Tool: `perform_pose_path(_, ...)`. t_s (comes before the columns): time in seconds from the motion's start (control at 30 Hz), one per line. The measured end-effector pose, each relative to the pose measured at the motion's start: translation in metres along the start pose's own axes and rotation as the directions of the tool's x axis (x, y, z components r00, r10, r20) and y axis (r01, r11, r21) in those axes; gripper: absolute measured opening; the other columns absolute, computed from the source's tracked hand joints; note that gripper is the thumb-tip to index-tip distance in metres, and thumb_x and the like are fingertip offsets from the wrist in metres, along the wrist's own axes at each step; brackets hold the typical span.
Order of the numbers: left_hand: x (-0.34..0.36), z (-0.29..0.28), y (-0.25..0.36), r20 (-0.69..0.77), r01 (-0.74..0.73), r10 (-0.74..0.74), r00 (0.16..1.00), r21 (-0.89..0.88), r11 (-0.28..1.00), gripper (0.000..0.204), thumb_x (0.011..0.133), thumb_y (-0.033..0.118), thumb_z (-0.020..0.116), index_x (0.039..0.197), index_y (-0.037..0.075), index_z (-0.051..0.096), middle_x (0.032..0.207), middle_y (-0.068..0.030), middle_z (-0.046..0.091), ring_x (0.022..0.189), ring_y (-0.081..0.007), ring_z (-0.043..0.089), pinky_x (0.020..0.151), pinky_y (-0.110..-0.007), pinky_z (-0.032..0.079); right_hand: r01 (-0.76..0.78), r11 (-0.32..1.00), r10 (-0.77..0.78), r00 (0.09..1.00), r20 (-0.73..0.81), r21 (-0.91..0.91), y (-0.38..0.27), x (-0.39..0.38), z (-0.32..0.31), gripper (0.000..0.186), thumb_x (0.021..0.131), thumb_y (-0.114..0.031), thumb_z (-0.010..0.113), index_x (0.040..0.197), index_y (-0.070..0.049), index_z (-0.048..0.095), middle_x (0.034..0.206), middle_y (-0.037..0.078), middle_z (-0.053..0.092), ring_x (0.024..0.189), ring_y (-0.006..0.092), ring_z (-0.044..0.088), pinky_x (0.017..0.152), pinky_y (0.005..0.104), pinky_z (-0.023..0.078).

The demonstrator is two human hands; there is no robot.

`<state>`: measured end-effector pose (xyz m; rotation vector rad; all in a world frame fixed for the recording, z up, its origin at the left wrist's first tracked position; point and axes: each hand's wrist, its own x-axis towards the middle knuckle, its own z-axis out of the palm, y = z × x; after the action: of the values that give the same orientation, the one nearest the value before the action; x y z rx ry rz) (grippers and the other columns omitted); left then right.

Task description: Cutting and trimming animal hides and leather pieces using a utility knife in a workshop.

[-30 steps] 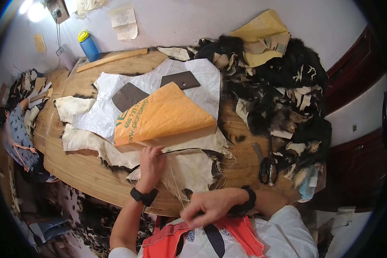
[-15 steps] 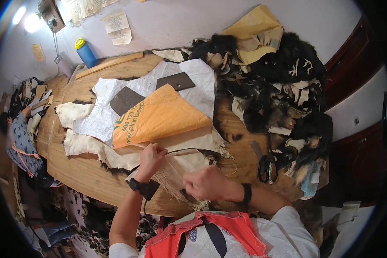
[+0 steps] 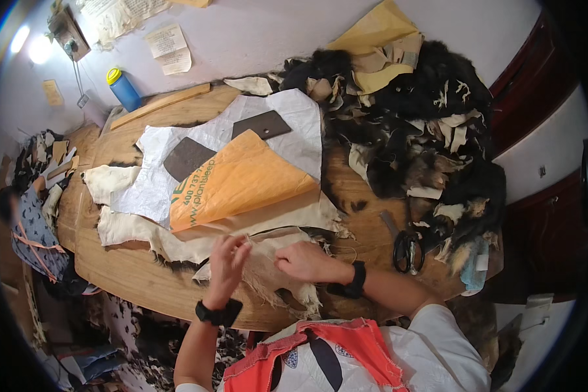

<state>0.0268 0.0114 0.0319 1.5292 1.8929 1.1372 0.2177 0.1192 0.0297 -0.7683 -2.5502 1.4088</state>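
Near the table's front, my left hand (image 3: 230, 264) has its fingertips pinched at the upper edge of a frayed cream hide piece (image 3: 274, 287). My right hand (image 3: 304, 262) is curled over the same piece, close by; what either grips is too small to make out. Beyond them lies a larger cream hide (image 3: 127, 225), partly covered by a white sheet (image 3: 294, 160) and a folded orange sheet (image 3: 248, 183) with print. Two dark flat plates (image 3: 260, 124) rest on the white sheet. Black-handled scissors (image 3: 408, 251) lie to the right of my hands.
Dark fur scraps (image 3: 451, 170) and yellow paper (image 3: 372, 32) are heaped at the right. A blue bottle (image 3: 124, 91) and wooden strip (image 3: 160, 104) sit along the back. Another person (image 3: 36, 242) works at the far left. A dark red door (image 3: 549, 242) is at the right.
My right hand has risen from low by my body to the hide piece beside my left hand. My left hand has shifted slightly, fingertips still together. The view has shifted a little.
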Motion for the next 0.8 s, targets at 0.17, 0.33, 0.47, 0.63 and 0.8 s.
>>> perform_pose_path(0.17,0.025,0.001,-0.032,-0.037,0.003,0.009,0.999,0.302,0.953,0.012,0.078,0.011,0.073,0.087,0.002,0.071,0.085,-0.0117,0.063,0.088,-0.0316,0.060,0.079,-0.041,0.047,0.061,0.964,-0.051,0.998,0.043,-0.258,-0.034,-0.028,0.001,0.022,0.086,-0.023,0.056,0.076,-0.003,0.059,0.073,0.018,0.065,0.066,0.0434,0.064,0.062,0.0514,0.052)
perform_pose_path(0.33,0.030,-0.002,-0.054,0.032,0.186,-0.190,0.981,0.097,0.978,0.007,0.078,0.008,0.071,0.082,0.002,0.070,0.084,-0.0139,0.063,0.085,-0.0317,0.060,0.073,-0.040,0.048,0.391,0.877,-0.477,0.772,0.419,0.279,-0.077,-0.046,-0.017,0.021,0.084,-0.023,0.058,0.075,-0.004,0.058,0.069,0.021,0.060,0.066,0.0424,0.063,0.061,0.0511,0.049)
perform_pose_path(0.47,0.032,-0.002,-0.037,0.037,0.129,-0.138,0.990,0.187,0.974,0.007,0.077,0.002,0.068,0.082,0.003,0.072,0.082,-0.0124,0.063,0.083,-0.0303,0.060,0.070,-0.040,0.048,0.360,0.900,-0.424,0.854,0.300,0.248,-0.071,-0.024,-0.015,0.021,0.086,-0.022,0.057,0.074,-0.005,0.057,0.066,0.021,0.058,0.066,0.0422,0.062,0.062,0.0502,0.049)
perform_pose_path(0.63,-0.001,-0.011,-0.005,0.046,-0.166,0.162,0.986,0.125,0.978,0.021,0.074,-0.002,0.070,0.090,0.010,0.077,0.085,-0.0069,0.063,0.080,-0.0258,0.057,0.071,-0.036,0.047,0.187,0.916,-0.198,0.980,-0.007,0.355,-0.037,0.009,-0.008,0.019,0.090,-0.023,0.059,0.082,-0.006,0.063,0.073,0.016,0.064,0.069,0.0360,0.064,0.064,0.0417,0.051)
perform_pose_path(0.8,-0.002,-0.003,0.021,0.055,0.145,-0.139,0.989,-0.132,0.980,0.012,0.079,0.006,0.072,0.091,0.006,0.074,0.087,-0.0075,0.063,0.083,-0.0257,0.055,0.077,-0.036,0.045,-0.026,0.990,0.021,0.999,0.038,0.135,0.005,0.001,0.004,0.022,0.088,-0.024,0.057,0.079,-0.004,0.063,0.078,0.023,0.065,0.075,0.0417,0.065,0.068,0.0502,0.050)
